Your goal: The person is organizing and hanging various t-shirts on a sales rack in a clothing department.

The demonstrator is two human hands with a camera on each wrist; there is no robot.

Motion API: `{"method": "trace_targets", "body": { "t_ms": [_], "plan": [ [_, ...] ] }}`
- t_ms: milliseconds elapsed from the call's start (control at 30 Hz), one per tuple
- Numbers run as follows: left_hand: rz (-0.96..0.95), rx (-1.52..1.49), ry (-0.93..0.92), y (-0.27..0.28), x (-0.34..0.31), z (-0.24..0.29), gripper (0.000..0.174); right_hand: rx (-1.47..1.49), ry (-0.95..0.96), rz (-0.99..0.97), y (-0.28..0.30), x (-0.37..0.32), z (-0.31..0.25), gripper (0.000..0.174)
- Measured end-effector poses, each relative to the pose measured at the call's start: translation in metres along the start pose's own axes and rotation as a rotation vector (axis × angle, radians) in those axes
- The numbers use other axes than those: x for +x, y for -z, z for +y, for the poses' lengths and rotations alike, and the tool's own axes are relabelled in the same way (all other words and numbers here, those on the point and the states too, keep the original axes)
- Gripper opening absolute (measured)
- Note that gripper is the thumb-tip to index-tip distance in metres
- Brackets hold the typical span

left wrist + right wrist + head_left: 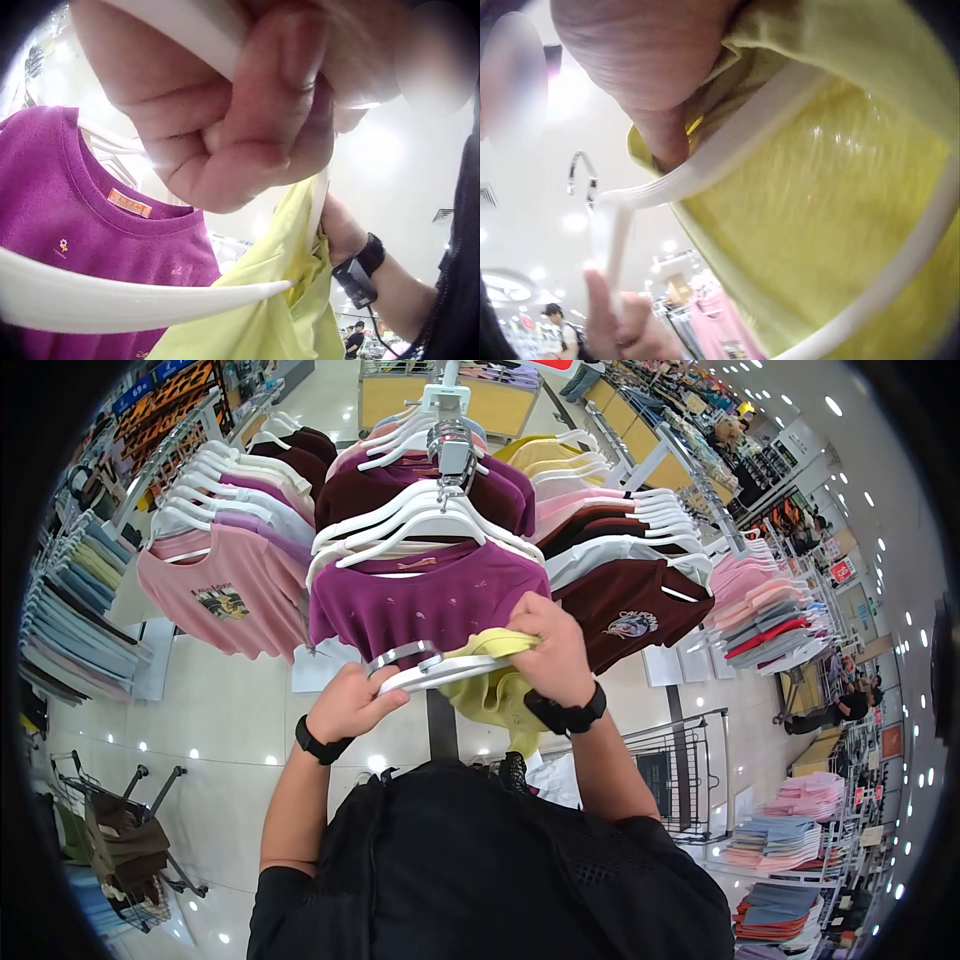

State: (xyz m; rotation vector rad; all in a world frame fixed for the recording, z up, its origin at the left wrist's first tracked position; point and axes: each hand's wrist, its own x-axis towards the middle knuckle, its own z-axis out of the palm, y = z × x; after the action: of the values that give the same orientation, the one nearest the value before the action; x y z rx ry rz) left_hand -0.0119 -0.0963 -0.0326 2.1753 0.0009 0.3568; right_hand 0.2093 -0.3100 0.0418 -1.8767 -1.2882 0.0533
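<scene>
A white hanger (pixel 445 672) with a metal hook is held level in front of the chest. My left hand (pixel 350 705) grips its left end; in the left wrist view the fingers of the left hand (pixel 232 112) curl round the white plastic. A yellow-green garment (pixel 490 695) hangs from the hanger's right part, and my right hand (pixel 555 655) pinches its edge there. Seen from the right wrist, the right hand (pixel 652 67) has a finger inside the opening of the yellow garment (pixel 802 202), beside the white hanger (pixel 705 161).
Just ahead, a purple top (pixel 425 600) hangs on a rack, with a pink shirt (pixel 225 595) to its left and a dark maroon shirt (pixel 640 615) to its right. A wire cart (pixel 690 770) stands at the right, another cart (pixel 125 840) at the lower left.
</scene>
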Motion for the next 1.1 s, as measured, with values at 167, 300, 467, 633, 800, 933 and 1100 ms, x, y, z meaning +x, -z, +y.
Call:
{"method": "trace_targets", "body": {
  "t_ms": [167, 300, 467, 633, 800, 933, 1100],
  "plan": [
    [0.093, -0.046, -0.013, -0.004, 0.011, 0.008, 0.035, 0.024, -0.102, -0.272, -0.004, -0.006, -0.012, 0.016],
    [0.000, 0.027, 0.048, -0.006, 0.009, -0.003, 0.030, 0.185, -0.171, -0.431, -0.015, -0.021, 0.002, 0.022],
    [0.818, -0.217, 0.015, -0.005, 0.001, -0.019, 0.032, 0.429, -0.287, -0.369, -0.001, -0.026, 0.015, 0.031],
    [1.086, -0.482, 0.282, 0.025, -0.036, -0.074, 0.037, 0.577, -0.177, -0.085, 0.011, -0.037, 0.035, 0.038],
    [0.330, -0.541, 0.397, -0.038, 0.011, -0.035, 0.016, 0.575, -0.191, -0.076, 0.004, -0.040, 0.020, 0.037],
    [0.073, -0.295, 0.180, -0.087, 0.050, 0.004, 0.037, 0.547, -0.050, -0.146, -0.004, -0.031, -0.018, 0.034],
    [0.096, -0.289, 0.279, -0.097, 0.059, -0.023, 0.033, 0.595, -0.099, -0.132, -0.002, -0.041, -0.008, 0.028]
  ]
}}
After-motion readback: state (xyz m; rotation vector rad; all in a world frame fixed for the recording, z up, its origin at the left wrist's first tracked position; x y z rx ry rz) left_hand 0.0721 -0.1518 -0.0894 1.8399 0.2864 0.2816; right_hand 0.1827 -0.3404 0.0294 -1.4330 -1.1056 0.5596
